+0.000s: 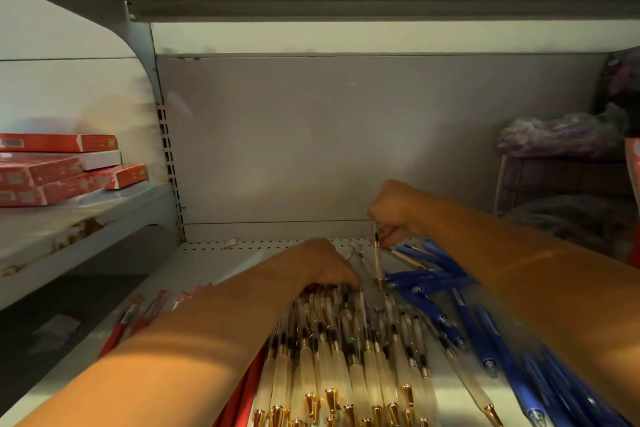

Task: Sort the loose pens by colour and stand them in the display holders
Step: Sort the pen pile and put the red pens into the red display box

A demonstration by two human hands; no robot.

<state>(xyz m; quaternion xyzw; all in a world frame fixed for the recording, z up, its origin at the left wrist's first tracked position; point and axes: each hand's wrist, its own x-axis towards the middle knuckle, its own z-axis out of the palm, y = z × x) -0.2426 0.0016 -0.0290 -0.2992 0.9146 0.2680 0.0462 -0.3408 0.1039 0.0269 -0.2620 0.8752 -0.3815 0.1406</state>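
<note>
On the shelf [242,253] lie three groups of pens. Several white pens with gold tips [346,357] form a row in the middle. Red pens [145,315] lie to the left, partly hidden by my left forearm. Blue pens [460,308] are piled on the right. My left hand [322,263] rests palm down on the far ends of the white pens. My right hand [394,211] pinches a single white and gold pen [378,260], holding it tip down above the shelf beside the blue pile. No display holder is in view.
Red flat boxes [62,166] are stacked on a neighbouring shelf at the left. A bag of purple items [561,135] sits atop a dark box [554,191] at the right. An upper shelf [346,0] hangs overhead, and the grey back panel [329,135] stands behind.
</note>
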